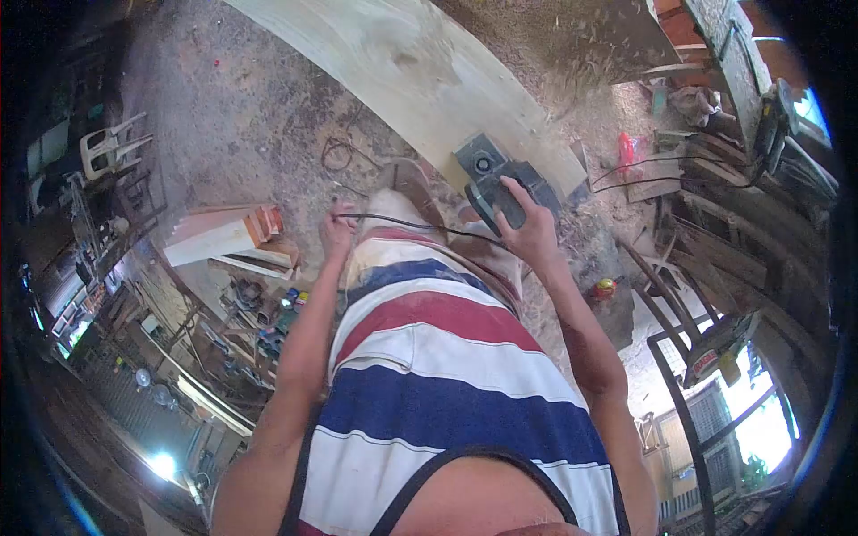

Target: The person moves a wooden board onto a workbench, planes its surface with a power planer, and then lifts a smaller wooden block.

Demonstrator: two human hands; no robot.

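A long pale wooden plank [429, 76] stretches from the top of the view down to the right. Resting on its near end is a dark electric planer [518, 183] with a round knob at the front. My right hand [527, 228] is wrapped around the planer's handle. From the back of the tool a black power cord [420, 222] runs left across my lap. My left hand [339, 230] is closed on that cord beside my knee, with part of the fingers hard to see.
Cut timber blocks [223, 234] lie on the dusty floor to the left, near a white plastic chair [112, 147]. Looped cable [338, 154] lies beyond my knees. To the right are a red plastic item [628, 147], stacked boards [733, 259] and a metal-legged stand [670, 357].
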